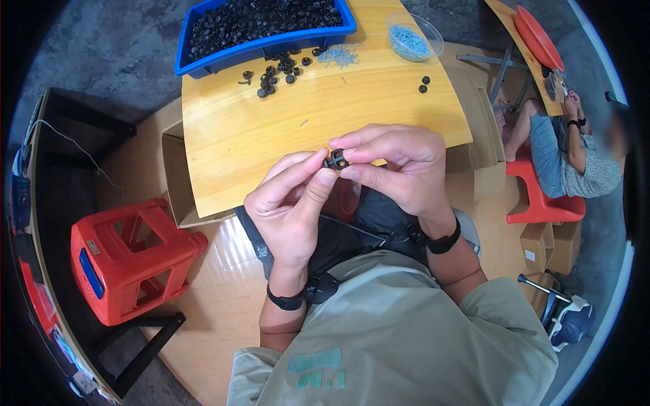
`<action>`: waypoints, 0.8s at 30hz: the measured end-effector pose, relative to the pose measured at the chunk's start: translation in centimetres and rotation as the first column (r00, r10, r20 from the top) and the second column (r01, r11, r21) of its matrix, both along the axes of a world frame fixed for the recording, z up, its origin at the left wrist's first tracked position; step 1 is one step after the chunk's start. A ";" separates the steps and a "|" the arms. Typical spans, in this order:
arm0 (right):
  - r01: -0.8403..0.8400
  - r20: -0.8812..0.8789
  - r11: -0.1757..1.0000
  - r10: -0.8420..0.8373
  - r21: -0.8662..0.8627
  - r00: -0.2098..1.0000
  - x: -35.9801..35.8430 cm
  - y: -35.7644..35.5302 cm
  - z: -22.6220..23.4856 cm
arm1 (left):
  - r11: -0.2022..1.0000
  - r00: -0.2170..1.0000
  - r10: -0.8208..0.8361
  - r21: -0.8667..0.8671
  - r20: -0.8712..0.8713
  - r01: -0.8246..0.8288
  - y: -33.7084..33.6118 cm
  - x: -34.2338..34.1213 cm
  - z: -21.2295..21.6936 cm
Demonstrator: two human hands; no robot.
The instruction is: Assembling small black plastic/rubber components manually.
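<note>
A small black round plastic part (336, 160) is pinched between the fingertips of both hands, just in front of the near edge of the wooden table (237, 135). My left hand (292, 201) holds it from the left with thumb and forefinger. My right hand (395, 164) grips it from the right, fingers curled over the top. Both wrists wear black bands. Several more black parts (277, 71) lie loose on the table beside a blue bin (203, 62) full of them.
A clear bowl (414, 35) of small pale blue pins stands at the table's far right, with loose pins (338, 55) near it. A red plastic stool (128, 260) stands at my left. An open cardboard box (177, 183) sits beside the table. Another person (569, 152) sits at right.
</note>
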State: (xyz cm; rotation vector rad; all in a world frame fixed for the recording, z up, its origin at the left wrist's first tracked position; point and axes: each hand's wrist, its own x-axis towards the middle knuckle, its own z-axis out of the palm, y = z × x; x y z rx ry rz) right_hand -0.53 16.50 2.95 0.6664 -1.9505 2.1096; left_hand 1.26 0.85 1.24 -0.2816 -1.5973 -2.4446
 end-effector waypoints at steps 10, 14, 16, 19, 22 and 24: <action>0.049 -0.035 0.993 -0.045 0.105 0.998 0.0 0.4 0.3 | 0.999 0.995 -0.047 0.022 0.088 0.045 0.2 0.1 -0.2; 0.114 -0.201 0.950 -0.055 0.292 0.978 -0.1 0.3 1.4 | 0.993 0.992 -0.085 0.088 0.093 0.077 0.0 0.2 -0.7; 0.157 -0.259 0.922 -0.065 0.355 0.964 0.0 0.1 1.6 | 0.971 0.968 -0.168 0.199 0.189 0.130 0.0 0.3 -0.6; 0.285 -0.379 0.862 -0.119 0.419 0.918 0.3 -0.3 1.8 | 0.960 0.958 -0.179 0.254 0.225 0.119 0.4 0.3 0.2; 0.357 -0.452 0.831 -0.147 0.426 0.880 0.3 -0.5 1.8 | 0.978 0.967 -0.135 0.186 0.215 0.095 0.3 0.1 -0.3; 0.407 -0.501 0.799 -0.156 0.442 0.851 0.3 -0.6 1.5 | 0.978 0.961 -0.156 0.173 0.227 0.118 0.0 0.1 0.0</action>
